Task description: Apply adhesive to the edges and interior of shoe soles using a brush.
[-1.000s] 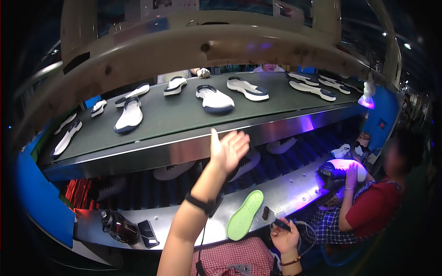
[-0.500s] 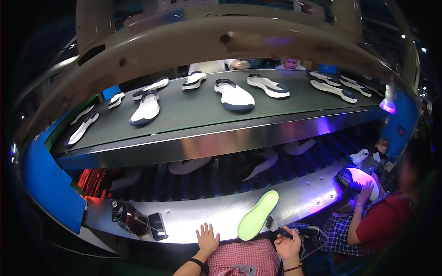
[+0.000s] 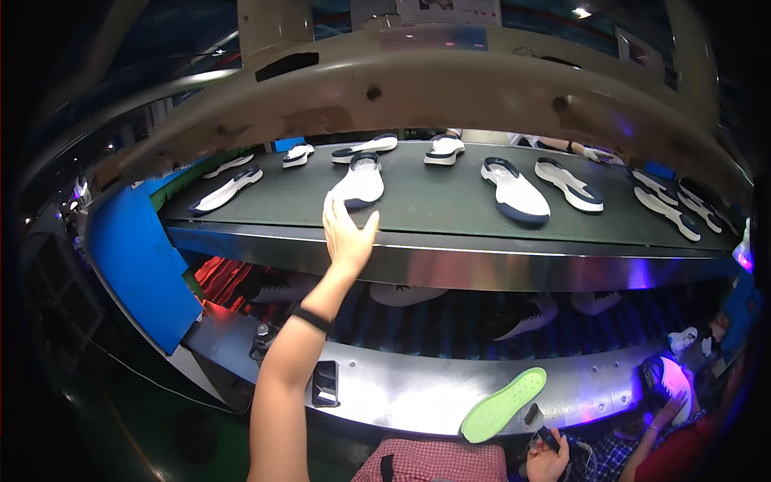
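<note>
The left hand [image 3: 348, 238], earlier low at the edge of the shiny metal worktop [image 3: 401, 394], is now raised to the dark green conveyor belt [image 3: 438, 205]. It is released, fingers apart, before 1 white-and-navy shoe sole [image 3: 364, 178]; contact I cannot tell. The right hand [image 3: 548, 462] still grasps a small black handle [image 3: 550, 439], near the flat light-green insole [image 3: 502, 408] on the worktop.

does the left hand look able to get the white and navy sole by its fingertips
Probably yes: the left hand is open at the near end of the sole, with nothing visible between them.
</note>
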